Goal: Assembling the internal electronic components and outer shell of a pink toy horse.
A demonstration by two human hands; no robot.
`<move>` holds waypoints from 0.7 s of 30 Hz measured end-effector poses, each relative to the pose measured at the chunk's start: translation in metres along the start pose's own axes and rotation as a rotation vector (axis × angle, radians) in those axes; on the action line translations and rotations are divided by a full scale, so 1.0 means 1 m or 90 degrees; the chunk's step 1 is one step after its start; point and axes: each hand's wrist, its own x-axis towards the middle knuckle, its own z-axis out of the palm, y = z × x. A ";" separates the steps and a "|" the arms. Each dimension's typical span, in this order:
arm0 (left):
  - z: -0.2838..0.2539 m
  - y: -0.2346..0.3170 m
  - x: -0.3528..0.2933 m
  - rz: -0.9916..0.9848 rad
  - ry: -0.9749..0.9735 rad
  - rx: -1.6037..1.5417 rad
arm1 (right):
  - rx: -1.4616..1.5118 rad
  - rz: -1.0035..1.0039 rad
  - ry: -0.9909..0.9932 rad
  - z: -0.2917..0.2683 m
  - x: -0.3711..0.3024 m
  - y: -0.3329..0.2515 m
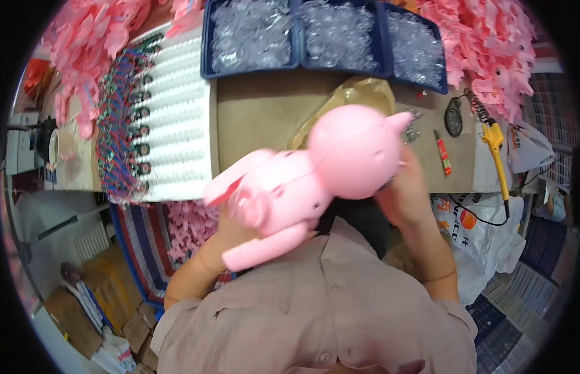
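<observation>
A pink plastic toy figure (290, 187) with a round head, a pointed tip and stubby limbs is held tilted in front of my chest, over the table's near edge. My left hand (227, 225) grips the body from behind at the lower left; most of its fingers are hidden by the toy. On the head's right side, my right hand (403, 194) is closed against it, a little blurred. Small dark holes show in the toy's body. Behind the head lies a translucent yellowish tray (365, 91), partly covered, with small metal screws (413, 128) to its right.
Blue bins (294, 65) of clear plastic parts line the back. At left stands a white ridged rack (184, 112) with wired components (125, 124). Pink parts (483, 43) heap at the back corners. A red tool (443, 154) and yellow-handled soldering iron (494, 146) lie right.
</observation>
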 end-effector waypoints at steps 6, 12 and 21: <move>0.012 0.027 0.005 0.226 0.147 0.629 | -0.520 -0.505 -0.156 0.028 0.019 -0.045; 0.021 0.032 -0.011 -0.015 0.195 0.589 | -0.387 -0.479 -0.098 0.038 0.017 -0.029; -0.022 0.000 -0.025 -0.202 0.006 -0.198 | -0.184 -0.013 -0.206 0.025 0.024 -0.057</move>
